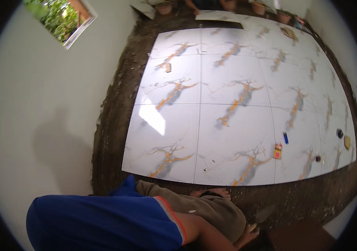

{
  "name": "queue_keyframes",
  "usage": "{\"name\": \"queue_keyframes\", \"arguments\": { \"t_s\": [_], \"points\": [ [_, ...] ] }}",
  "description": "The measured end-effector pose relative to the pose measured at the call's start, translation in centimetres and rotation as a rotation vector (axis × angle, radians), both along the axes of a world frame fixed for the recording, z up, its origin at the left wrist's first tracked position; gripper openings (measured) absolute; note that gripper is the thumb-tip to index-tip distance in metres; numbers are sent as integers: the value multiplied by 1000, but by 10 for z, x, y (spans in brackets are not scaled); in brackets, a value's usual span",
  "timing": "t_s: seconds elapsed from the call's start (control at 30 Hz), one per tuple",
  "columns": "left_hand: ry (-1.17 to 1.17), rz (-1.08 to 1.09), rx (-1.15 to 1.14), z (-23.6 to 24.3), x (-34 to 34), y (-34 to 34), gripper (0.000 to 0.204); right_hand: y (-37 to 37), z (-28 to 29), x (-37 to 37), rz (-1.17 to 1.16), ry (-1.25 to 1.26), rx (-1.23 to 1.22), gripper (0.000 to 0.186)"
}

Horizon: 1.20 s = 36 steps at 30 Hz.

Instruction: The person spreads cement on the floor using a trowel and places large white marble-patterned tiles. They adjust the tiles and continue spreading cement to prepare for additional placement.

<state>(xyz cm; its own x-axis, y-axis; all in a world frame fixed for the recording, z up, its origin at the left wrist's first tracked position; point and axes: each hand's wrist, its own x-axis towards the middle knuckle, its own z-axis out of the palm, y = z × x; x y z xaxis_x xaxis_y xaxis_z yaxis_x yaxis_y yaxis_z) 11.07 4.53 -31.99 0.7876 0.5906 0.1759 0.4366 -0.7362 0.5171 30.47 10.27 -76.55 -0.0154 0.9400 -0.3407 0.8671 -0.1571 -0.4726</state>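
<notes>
At the lower right, my bare right arm comes out of a blue sleeve with red and white trim. My right hand shows only in part, beyond my bent knee, with its fingers closed around the handle end of what looks like a trowel. The dull grey, pointed trowel blade lies over the dark soil. My left hand is out of sight; only blue cloth shows on that side. In front of my foot spreads a floor of glossy white tiles with grey and orange veining.
On the tiles lie a blue lighter, a red-and-yellow packet, a dark round object and a tan lump. Bare soil borders the white wall. Another person's hand and a plant pot appear at the far edge.
</notes>
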Motion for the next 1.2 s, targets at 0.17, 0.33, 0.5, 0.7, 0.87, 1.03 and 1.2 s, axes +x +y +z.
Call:
{"name": "queue_keyframes", "arguments": {
  "t_s": [0.17, 0.33, 0.5, 0.7, 0.87, 1.03, 1.2],
  "points": [
    [-68, 69, 23, -12, 17, 1, 33, 35, 46, 46, 457, -16, -219, 49],
    [-141, 107, 54, -2, 16, -8, 33, 25, 105, -2, 534, 58, -231, 51],
    [-226, 360, 19, 5, -17, -6, 33, -2, 174, -66, 387, 412, -129, 52],
    [-544, 662, -157, -29, -30, 64, 41, -19, 232, -99, 135, 1106, -48, 54],
    [-1083, 1056, -116, -81, -27, 120, 26, -24, 265, -98, 36, 1632, -37, 56],
    [-1679, 945, -219, -105, -6, 133, 48, -26, 282, -87, 27, 1922, -34, 58],
    [-1424, 751, -399, -120, 7, 129, 37, -27, 281, -81, 21, 1914, 91, 59]
  ]
}}
